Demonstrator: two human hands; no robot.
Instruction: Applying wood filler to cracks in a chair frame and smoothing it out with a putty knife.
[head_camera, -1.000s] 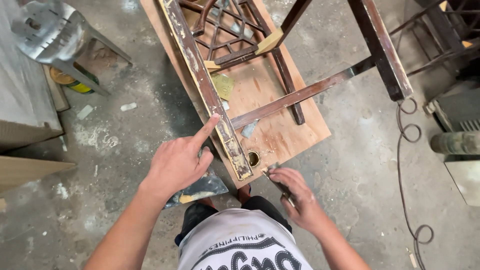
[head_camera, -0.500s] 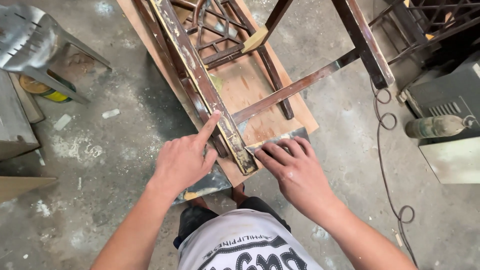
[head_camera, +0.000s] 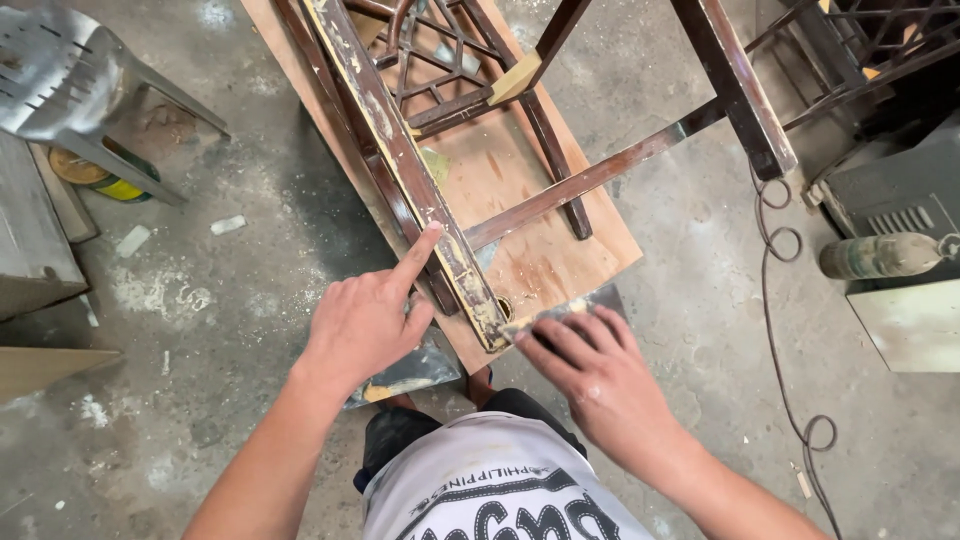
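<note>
A dark wooden chair frame (head_camera: 560, 190) lies overturned on a plywood board (head_camera: 540, 250). Its near leg (head_camera: 400, 150), with worn, yellowish scraped paint, runs from top left toward me. My left hand (head_camera: 370, 320) rests on that leg, index finger stretched along its side. My right hand (head_camera: 590, 370) holds a flat metal scraper blade (head_camera: 560, 308) pressed against the leg's near end (head_camera: 490, 325).
A grey plastic chair (head_camera: 70, 80) stands at the upper left over a yellow can (head_camera: 95, 175). A black cable (head_camera: 780, 300) loops over the concrete floor on the right, beside a grey machine (head_camera: 890, 200) and a cylinder (head_camera: 880, 255). Another dark frame (head_camera: 880, 50) sits top right.
My right hand has come up from beside my lap to the leg's near end, bringing the scraper against it. The left hand stays on the leg.
</note>
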